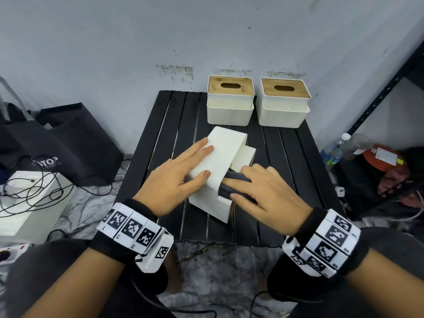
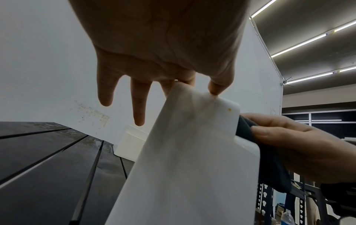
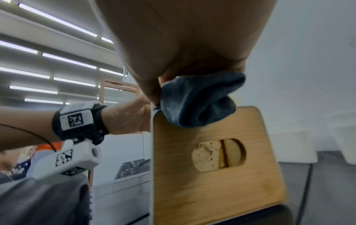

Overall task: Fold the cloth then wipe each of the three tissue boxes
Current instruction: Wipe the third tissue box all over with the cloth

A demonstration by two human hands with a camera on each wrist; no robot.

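Observation:
A white tissue box (image 1: 220, 157) lies tipped on its side in the middle of the black slatted table (image 1: 160, 138). My left hand (image 1: 183, 171) rests flat on its upper face, fingers straight, thumb at the near edge. My right hand (image 1: 259, 191) grips a bunched dark grey cloth (image 1: 231, 182) and presses it against the box's right side. The right wrist view shows the cloth (image 3: 198, 100) at the top edge of the box's bamboo lid (image 3: 212, 159). Two more upright tissue boxes (image 1: 230, 99) (image 1: 284, 104) stand side by side at the back.
Black bags (image 1: 68, 138) and a white box with cables (image 1: 29, 198) sit on the floor at the left. A dark metal shelf (image 1: 385, 92), a water bottle (image 1: 332, 152) and a red object (image 1: 378, 157) are at the right. A wall stands close behind the table.

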